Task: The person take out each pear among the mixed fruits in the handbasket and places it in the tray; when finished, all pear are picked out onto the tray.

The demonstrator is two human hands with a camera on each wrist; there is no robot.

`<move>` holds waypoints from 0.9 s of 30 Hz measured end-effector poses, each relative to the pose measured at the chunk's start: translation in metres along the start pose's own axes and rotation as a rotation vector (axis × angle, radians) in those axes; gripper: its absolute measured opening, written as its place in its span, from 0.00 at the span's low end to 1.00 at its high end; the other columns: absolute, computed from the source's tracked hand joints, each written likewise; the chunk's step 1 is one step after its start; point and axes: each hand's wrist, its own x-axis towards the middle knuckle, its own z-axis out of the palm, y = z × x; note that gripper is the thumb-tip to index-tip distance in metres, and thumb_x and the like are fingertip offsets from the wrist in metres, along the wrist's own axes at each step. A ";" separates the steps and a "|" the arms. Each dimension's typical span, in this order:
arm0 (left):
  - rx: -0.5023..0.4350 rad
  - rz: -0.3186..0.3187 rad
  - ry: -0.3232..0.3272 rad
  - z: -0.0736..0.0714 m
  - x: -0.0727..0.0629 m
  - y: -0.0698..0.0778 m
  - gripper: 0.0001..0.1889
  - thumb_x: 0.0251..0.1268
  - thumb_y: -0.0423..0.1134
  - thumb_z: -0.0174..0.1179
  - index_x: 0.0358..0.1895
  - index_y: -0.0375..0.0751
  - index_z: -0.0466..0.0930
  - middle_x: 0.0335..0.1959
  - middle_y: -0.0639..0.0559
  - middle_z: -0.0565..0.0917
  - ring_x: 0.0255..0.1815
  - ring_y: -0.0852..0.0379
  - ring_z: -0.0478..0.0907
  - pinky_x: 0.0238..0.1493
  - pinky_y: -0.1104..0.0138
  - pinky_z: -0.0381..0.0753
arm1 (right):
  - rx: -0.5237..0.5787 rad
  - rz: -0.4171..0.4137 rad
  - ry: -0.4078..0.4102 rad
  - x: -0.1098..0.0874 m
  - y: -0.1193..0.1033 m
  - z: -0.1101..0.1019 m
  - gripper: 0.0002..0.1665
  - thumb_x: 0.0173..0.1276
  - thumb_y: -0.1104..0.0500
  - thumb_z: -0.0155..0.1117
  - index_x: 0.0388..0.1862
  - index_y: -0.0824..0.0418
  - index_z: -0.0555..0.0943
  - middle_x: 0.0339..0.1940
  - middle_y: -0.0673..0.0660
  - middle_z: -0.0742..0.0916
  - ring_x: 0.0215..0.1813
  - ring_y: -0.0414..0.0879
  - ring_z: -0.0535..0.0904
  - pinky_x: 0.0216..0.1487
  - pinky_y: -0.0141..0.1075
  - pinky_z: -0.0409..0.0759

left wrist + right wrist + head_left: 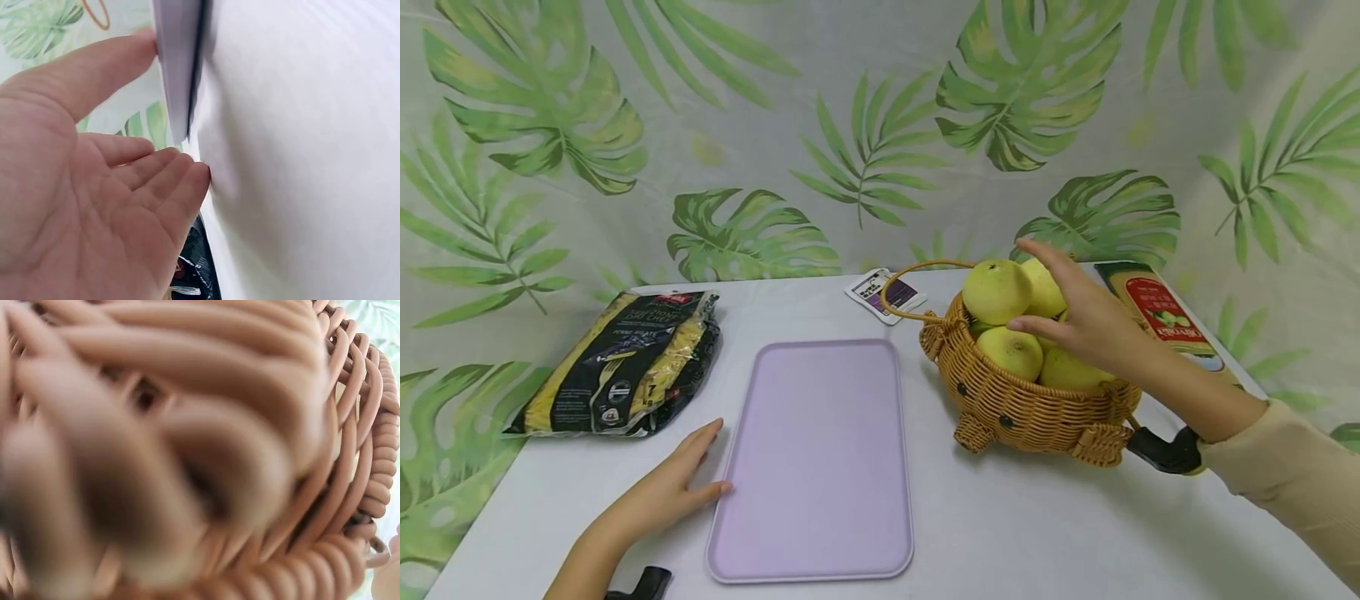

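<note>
A lilac tray [820,450] lies on the white table, its long side running away from me. My left hand [670,492] is at its left edge with the fingers extended; in the left wrist view the thumb [119,62] meets the tray's side [178,69]. Over a woven wicker basket [1037,408] with animal-like ears and a snout, my right hand [1086,312] reaches in, thumb and fingers spread apart. Several round yellow pears [996,292] fill the basket, and the hand overlaps some of them. Wicker weave [350,425] fills the right wrist view, which hides the fingers.
A black and yellow pasta bag [617,367] lies left of the tray. Behind the tray is a small white and purple packet [886,296]. A red and green package [1165,312] rests behind the right arm. The basket's thin handle [917,275] leans left.
</note>
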 end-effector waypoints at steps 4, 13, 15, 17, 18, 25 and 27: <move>-0.002 0.020 0.012 0.002 -0.001 -0.002 0.43 0.56 0.50 0.60 0.67 0.29 0.49 0.64 0.31 0.58 0.60 0.35 0.60 0.57 0.47 0.59 | 0.032 -0.007 0.009 0.001 0.002 0.003 0.50 0.54 0.59 0.68 0.71 0.54 0.51 0.69 0.59 0.59 0.68 0.55 0.51 0.61 0.57 0.54; -0.015 0.054 0.023 0.006 -0.001 -0.005 0.39 0.57 0.50 0.59 0.68 0.35 0.53 0.65 0.39 0.61 0.65 0.40 0.53 0.63 0.71 0.50 | 0.151 0.071 0.013 0.001 0.005 0.011 0.48 0.56 0.61 0.67 0.70 0.58 0.52 0.69 0.61 0.58 0.69 0.56 0.49 0.62 0.57 0.52; -0.026 0.057 0.024 0.007 -0.001 -0.006 0.39 0.58 0.49 0.59 0.68 0.35 0.53 0.65 0.40 0.61 0.65 0.40 0.53 0.59 0.80 0.46 | 0.146 0.093 0.013 0.000 0.006 0.013 0.47 0.57 0.59 0.66 0.70 0.58 0.52 0.69 0.61 0.58 0.68 0.56 0.50 0.62 0.58 0.52; -0.034 0.058 0.027 0.008 -0.001 -0.007 0.39 0.58 0.49 0.59 0.68 0.36 0.53 0.65 0.40 0.61 0.65 0.40 0.53 0.57 0.84 0.43 | 0.132 0.103 0.012 0.000 0.008 0.014 0.46 0.57 0.58 0.66 0.70 0.59 0.52 0.68 0.61 0.58 0.68 0.57 0.50 0.61 0.58 0.53; -0.038 0.058 0.028 0.008 -0.001 -0.007 0.39 0.58 0.49 0.59 0.68 0.36 0.53 0.65 0.40 0.61 0.65 0.40 0.53 0.55 0.85 0.42 | 0.127 0.106 0.011 0.000 0.009 0.015 0.46 0.57 0.57 0.66 0.70 0.59 0.53 0.68 0.61 0.59 0.68 0.57 0.50 0.61 0.58 0.53; -0.066 0.063 0.040 0.009 -0.002 -0.008 0.38 0.57 0.48 0.60 0.68 0.37 0.53 0.65 0.39 0.61 0.65 0.39 0.52 0.53 0.88 0.41 | 0.136 0.123 -0.013 -0.001 0.013 0.018 0.46 0.57 0.57 0.65 0.70 0.60 0.52 0.68 0.61 0.58 0.68 0.56 0.51 0.62 0.56 0.54; -0.078 0.067 0.042 0.009 -0.002 -0.008 0.38 0.57 0.47 0.60 0.68 0.37 0.53 0.65 0.39 0.61 0.65 0.38 0.52 0.53 0.88 0.41 | 0.145 0.125 -0.018 -0.001 0.013 0.019 0.46 0.57 0.57 0.66 0.70 0.60 0.51 0.68 0.61 0.58 0.68 0.56 0.52 0.62 0.55 0.56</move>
